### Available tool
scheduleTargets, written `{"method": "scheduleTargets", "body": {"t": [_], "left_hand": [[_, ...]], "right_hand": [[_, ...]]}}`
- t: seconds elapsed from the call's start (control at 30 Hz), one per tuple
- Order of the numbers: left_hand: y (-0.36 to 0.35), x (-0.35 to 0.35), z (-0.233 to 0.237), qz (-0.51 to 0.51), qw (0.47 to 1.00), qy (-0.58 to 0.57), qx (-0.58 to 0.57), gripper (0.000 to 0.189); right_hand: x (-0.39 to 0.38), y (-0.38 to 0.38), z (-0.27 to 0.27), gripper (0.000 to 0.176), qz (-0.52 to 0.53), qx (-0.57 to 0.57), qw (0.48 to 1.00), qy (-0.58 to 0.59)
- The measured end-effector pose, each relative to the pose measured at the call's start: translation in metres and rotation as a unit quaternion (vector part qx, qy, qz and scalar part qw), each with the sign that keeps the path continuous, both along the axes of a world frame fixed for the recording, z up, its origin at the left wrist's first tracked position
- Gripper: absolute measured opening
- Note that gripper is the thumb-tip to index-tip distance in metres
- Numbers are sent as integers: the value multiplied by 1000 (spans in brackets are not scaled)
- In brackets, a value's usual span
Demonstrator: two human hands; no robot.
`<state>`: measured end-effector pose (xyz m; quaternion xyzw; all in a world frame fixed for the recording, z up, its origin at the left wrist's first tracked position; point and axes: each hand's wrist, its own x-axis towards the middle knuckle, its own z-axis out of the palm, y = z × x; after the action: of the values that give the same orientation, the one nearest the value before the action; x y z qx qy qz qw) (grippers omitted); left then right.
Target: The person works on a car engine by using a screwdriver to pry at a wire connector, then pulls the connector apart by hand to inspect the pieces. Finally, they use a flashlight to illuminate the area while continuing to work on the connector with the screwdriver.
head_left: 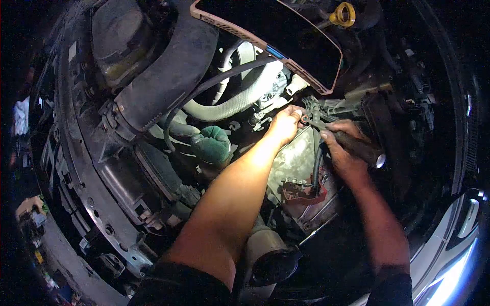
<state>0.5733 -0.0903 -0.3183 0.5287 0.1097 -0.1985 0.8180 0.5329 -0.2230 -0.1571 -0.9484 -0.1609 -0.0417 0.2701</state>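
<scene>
My left hand (287,124) reaches over the battery (292,158), its fingertips pinched at a small ring-shaped end (305,119) with a reddish edge. What else lies between those fingers is hidden. My right hand (346,148) is wrapped round a dark-handled tool (361,147), whose far end meets the left fingertips. The tool's exact kind is not clear. Cables and a clamp-like metal part (317,108) sit just beyond both hands. On the battery's near side, a red terminal cover (305,196) lies beside a black cable (317,166).
A phone in a tan case (275,38) rests above the hands. A thick black air duct (173,66) and a pale hose (224,111) run on the left, near a green lobed cap (211,145). A yellow ring-shaped piece (345,15) stands at the top right.
</scene>
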Motion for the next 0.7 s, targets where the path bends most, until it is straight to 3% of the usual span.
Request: {"method": "scheduleTargets", "body": {"t": [0.47, 0.7], "left_hand": [[1, -1, -1, -1, 1000, -4, -13, 28], [0, -2, 0, 1, 1000, -18, -7, 26]], "right_hand": [[0, -3, -8, 17, 36, 28, 999, -12], [0, 1, 4, 20, -3, 26, 999, 34]]}}
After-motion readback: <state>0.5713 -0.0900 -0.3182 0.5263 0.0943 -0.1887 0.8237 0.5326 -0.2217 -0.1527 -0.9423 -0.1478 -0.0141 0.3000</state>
